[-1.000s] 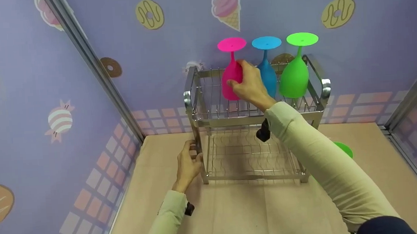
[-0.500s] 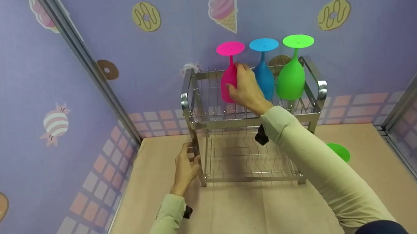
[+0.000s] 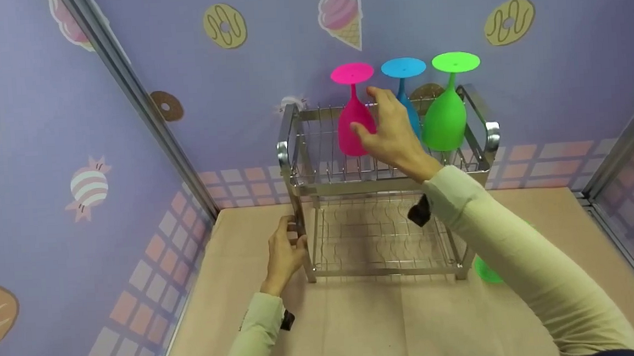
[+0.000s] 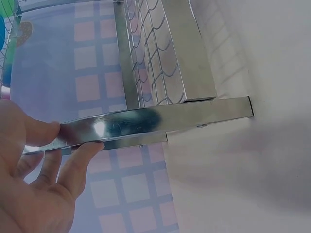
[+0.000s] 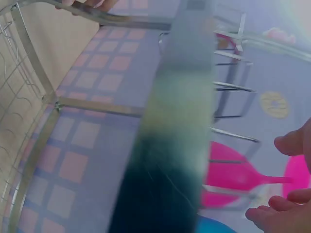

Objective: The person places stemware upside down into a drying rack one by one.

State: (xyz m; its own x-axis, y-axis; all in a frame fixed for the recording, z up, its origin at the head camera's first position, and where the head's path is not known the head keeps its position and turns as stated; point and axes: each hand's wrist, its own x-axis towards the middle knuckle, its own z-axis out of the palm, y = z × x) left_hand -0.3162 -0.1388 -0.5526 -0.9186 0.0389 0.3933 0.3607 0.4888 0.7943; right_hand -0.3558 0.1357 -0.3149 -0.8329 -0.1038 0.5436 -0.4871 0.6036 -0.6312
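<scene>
A pink plastic goblet [image 3: 354, 134] stands upside down on the top tier of a two-tier metal dish rack [image 3: 350, 187]. My right hand [image 3: 394, 132] is just right of it, thumb and fingers spread apart; in the right wrist view a gap shows between the fingers [image 5: 279, 213] and the pink bowl. To the right stand an inverted blue goblet [image 3: 404, 68], partly behind that hand, and an inverted green goblet [image 3: 446, 123]. My left hand [image 3: 283, 260] grips the rack's left upright, thumb on one side and fingers on the other in the left wrist view.
On the table right of the rack lies a green object [image 3: 488, 271], mostly hidden by the right sleeve. The wire lower tier [image 3: 381, 234] holds no goblets. Patterned walls [image 3: 265, 54] close in the back and both sides.
My right hand has let go of the pink goblet and drawn back slightly to the right, its fingers opening. The goblet stays on the rack. My left hand keeps its hold on the upright.
</scene>
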